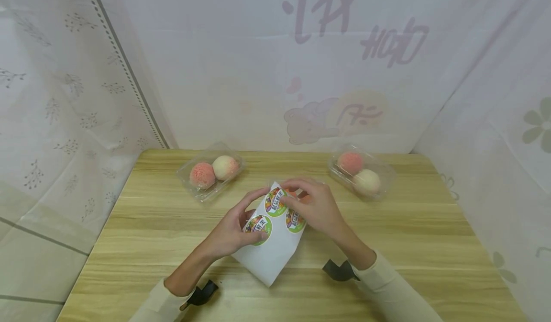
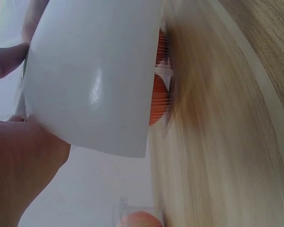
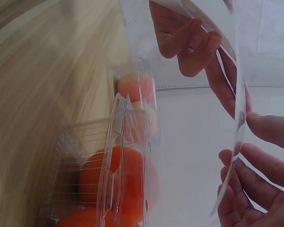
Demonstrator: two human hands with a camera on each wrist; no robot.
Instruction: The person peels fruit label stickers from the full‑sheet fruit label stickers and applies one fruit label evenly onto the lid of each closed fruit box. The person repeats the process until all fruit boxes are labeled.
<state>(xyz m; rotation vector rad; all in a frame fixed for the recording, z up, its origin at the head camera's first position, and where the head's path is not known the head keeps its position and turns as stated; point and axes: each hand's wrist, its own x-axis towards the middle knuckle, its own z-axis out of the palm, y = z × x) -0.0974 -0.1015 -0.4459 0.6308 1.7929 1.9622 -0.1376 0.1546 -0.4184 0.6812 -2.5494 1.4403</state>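
Observation:
A white sheet of round fruit stickers (image 1: 269,260) is held up off the table in both hands. Three stickers with green rims and dark lettering show on its upper half. My left hand (image 1: 225,233) grips the sheet's left edge, thumb on the front over the lower sticker (image 1: 259,224) and fingers behind. The right hand (image 1: 318,207) pinches the upper edge, its thumb by the top sticker (image 1: 275,201). Whether that sticker is lifting off, I cannot tell. Behind the sheet, a clear clamshell box (image 3: 80,137) holds orange-red round fruit (image 3: 128,177), mostly hidden in the head view.
At the back left of the wooden table (image 1: 409,260) sits a clear box (image 1: 206,195) with two pink and cream peach-like balls. Another clear box (image 1: 383,166) with a pink and a cream ball lies back right. Printed curtains (image 1: 241,73) hang around the table.

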